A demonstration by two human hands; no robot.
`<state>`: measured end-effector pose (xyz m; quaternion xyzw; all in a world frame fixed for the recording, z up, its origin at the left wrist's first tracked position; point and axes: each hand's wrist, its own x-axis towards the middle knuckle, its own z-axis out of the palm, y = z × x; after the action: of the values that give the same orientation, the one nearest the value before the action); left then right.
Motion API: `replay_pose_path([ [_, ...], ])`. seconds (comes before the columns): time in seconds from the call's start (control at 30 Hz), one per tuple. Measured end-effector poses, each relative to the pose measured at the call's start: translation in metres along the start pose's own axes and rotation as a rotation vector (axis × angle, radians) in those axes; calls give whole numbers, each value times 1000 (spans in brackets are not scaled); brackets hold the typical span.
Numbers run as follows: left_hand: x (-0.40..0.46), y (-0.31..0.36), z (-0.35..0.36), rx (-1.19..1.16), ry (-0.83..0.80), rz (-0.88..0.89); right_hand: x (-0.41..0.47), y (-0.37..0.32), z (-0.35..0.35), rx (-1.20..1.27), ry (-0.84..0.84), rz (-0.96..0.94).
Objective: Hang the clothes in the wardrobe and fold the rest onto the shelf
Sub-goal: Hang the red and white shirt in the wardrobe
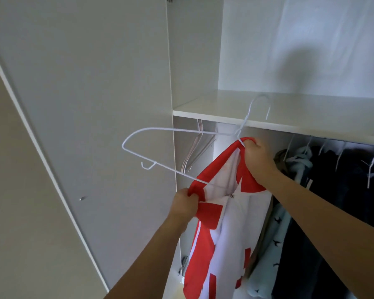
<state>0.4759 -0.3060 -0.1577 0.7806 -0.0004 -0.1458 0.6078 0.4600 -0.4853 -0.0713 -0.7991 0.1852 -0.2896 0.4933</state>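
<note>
Wardrobe (194, 61) | one hanger (160, 147) | one garment (222, 223) | two hands: left (185, 205), right (258, 160)

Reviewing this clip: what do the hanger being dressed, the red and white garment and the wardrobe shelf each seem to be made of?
White hanger: thin wire, probably metal with a white coating; slender, sharply bent.
Red and white garment: smooth, slightly shiny fabric, perhaps synthetic; it drapes in soft folds.
Shelf: flat white board, likely laminate; even satin surface, square edge.

White wardrobe door (84, 104) open; beige wall (13, 212) at left.
</note>
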Motion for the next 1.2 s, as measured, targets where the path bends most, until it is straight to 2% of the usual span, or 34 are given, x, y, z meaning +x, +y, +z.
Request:
replay_pose_path([
  [0.07, -4, 11, -12, -291, 1, -107, -2, 13, -5, -26, 17, 3],
  [0.13, -8, 25, -27, -534, -85, -228, -6, 26, -7, -23, 38, 24],
  [0.3, -10, 45, -53, -633, -168, -337, -11, 48, 1, 30, 111, 29],
  [0.4, -5, 41, -63, -770, -123, -332, -13, 48, 5, -5, 76, -10],
  [0.63, -4, 53, -70, -683, 76, -139, -16, 56, 16, -189, -74, -2],
  [0.77, 4, 49, -74, -561, 273, -95, -15, 53, 21, -96, -157, 108],
  [0.83, 8, 48, -78, -536, 301, -90, -15, 48, 20, -1, -189, 213],
  [0.93, 10, 48, -86, -494, 280, -139, -9, 34, 20, -85, -321, 364],
  [1.0, 12, 46, -96, -501, 255, -210, -13, 27, 13, -188, -488, 461],
  [1.1, 17, 43, -103, -528, 272, -237, -25, 28, -4, 44, -781, 430],
  [1.2, 21, 44, -102, -512, 300, -220, -27, 33, -11, 137, -900, 427],
])
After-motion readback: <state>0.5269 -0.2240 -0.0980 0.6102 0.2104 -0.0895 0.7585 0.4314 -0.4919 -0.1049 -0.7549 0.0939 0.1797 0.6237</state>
